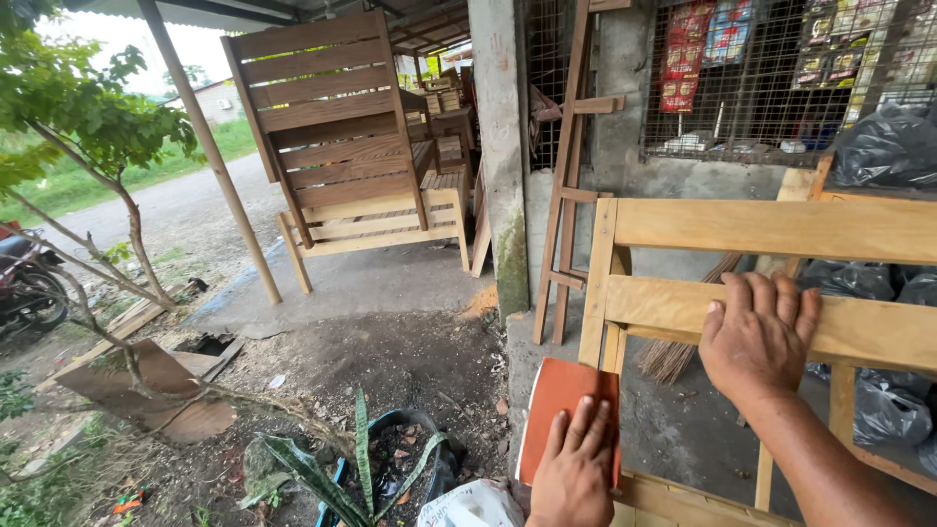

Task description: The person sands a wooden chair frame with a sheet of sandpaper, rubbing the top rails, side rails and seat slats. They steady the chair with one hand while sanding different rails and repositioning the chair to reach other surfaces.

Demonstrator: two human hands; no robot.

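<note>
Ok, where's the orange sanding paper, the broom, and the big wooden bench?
orange sandpaper sheet (558, 398), head view, bare upper part.
broom (672, 358), head view, its straw bristles.
slatted wooden bench (327, 112), head view, backrest slats.
</note>
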